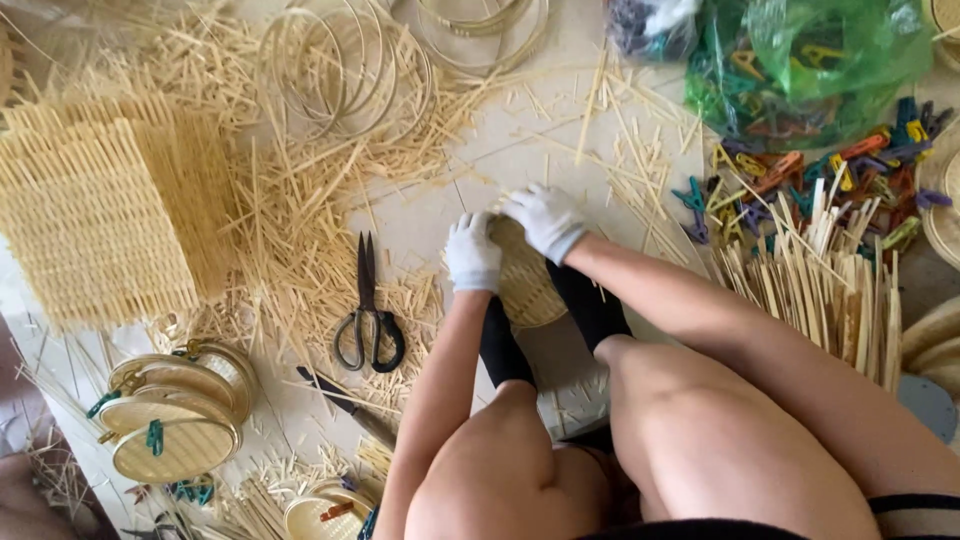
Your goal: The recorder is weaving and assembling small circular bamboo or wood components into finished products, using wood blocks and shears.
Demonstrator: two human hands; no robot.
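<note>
A round woven bamboo piece (527, 285) lies on the floor between my two black-socked feet. My left hand (472, 252), in a white glove, grips its left edge. My right hand (545, 219), also gloved, presses on its far edge. Both hands sit close together over the weave, and part of the piece is hidden under them and my feet.
Black scissors (368, 318) lie left of my hands, a dark knife (350, 408) below them. Woven bamboo mats (95, 215) stack at the left, bamboo rings (345, 70) at the top. Finished round trays (178, 415) sit lower left. Coloured clips (800, 185) and bamboo strips (815, 285) lie right.
</note>
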